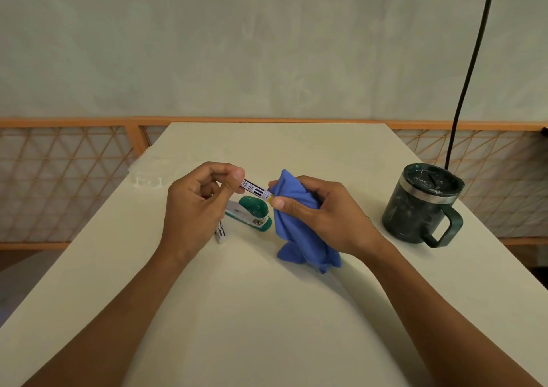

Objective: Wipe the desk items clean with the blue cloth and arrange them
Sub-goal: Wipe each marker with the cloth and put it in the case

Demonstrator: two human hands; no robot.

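The crumpled blue cloth (299,223), over the tabletop's (267,312) middle, is clamped in the right hand's (332,217) grip round one end of a barcode-labelled pen (252,187). The left hand's (195,208) grip pinches the other end. One green stapler (250,213), a second pen (220,233) and one lidded mug (415,205) sit on the cream tabletop before a pale wall (267,45).

My right hand (323,211): soft blue knit cloth (299,226), matt, creased. My left hand (198,205): slim white plastic pen (253,188), glossy printed label. Left of the dark green mottled mug (421,205), a glossy green plastic stapler (250,213) with metal parts. The mug has a brushed-steel rim band. The cream tabletop (267,312) is smooth and matt.
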